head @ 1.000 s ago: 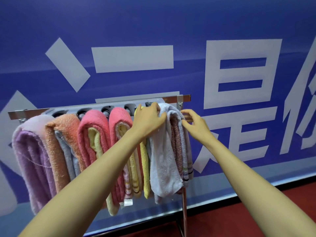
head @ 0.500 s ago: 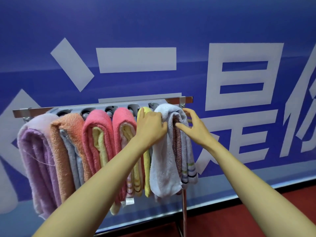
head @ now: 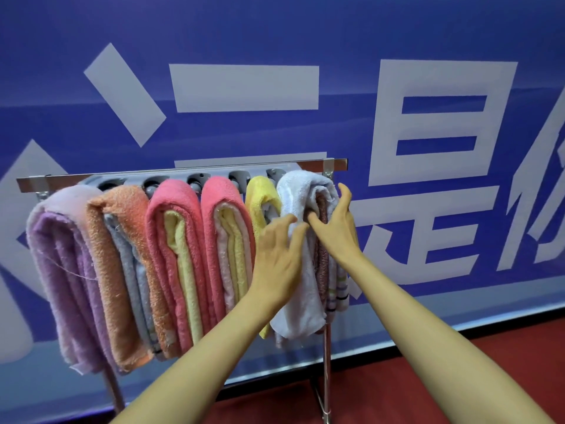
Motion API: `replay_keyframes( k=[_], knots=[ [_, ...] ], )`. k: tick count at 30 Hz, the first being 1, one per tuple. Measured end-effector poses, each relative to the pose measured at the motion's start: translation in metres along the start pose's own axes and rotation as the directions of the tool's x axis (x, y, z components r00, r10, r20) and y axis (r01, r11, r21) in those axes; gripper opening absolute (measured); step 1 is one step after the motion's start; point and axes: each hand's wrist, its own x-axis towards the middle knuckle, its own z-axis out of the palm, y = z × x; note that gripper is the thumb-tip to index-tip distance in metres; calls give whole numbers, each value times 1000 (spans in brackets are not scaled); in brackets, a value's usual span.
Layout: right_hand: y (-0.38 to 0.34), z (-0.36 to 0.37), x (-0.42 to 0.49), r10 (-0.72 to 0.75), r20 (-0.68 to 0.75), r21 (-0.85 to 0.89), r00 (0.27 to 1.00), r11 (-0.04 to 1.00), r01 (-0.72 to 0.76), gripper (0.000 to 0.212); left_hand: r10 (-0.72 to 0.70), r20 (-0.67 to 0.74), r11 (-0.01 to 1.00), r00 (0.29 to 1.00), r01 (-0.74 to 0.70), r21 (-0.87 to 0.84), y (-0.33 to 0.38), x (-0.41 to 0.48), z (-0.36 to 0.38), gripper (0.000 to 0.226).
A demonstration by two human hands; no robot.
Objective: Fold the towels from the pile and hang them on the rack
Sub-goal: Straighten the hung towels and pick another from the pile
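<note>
Left grip: the left hand [head: 279, 258] is spreading its fingers wide, holding nothing, with its fingertips brushing the white towel [head: 301, 194].
Right grip: the right hand [head: 337, 231] is also lying wide, with its thumb pressing into the towel's fold.
Towel: it is hanging at the 3 o'clock end of the rack [head: 336, 164].
Handling: it is looking soft, light and floppy, and is probably best pinched at the top fold, 12 o'clock.
Neighbour: the yellow towel [head: 261, 194] is crowding in at 9 o'clock.

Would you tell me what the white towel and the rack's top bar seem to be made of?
White towel: looped terry cloth, probably cotton, fuzzy matte pile. Rack's top bar: likely polished metal, flat, with bright reflections.
</note>
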Motion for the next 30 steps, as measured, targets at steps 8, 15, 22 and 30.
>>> replay_keyframes(
  k=[8,15,22,30],
  knots=[
    [16,12,-12,59,28,-17,998,998,-58,101,413,458,764,787,-573,295,-37,-3,-1,36],
    [28,28,-27,144,-20,-67,989,987,-145,99,343,618,739,707,-610,288,-38,-10,-5,41],
    [38,-10,-1,80,-94,-166,992,982,-94,82,92,800,703,593,-608,370,-10,-17,11,72],
    [38,-25,-2,-61,-15,-368,998,928,51,86,16,809,832,588,-456,315,14,-4,43,53]
  ],
)
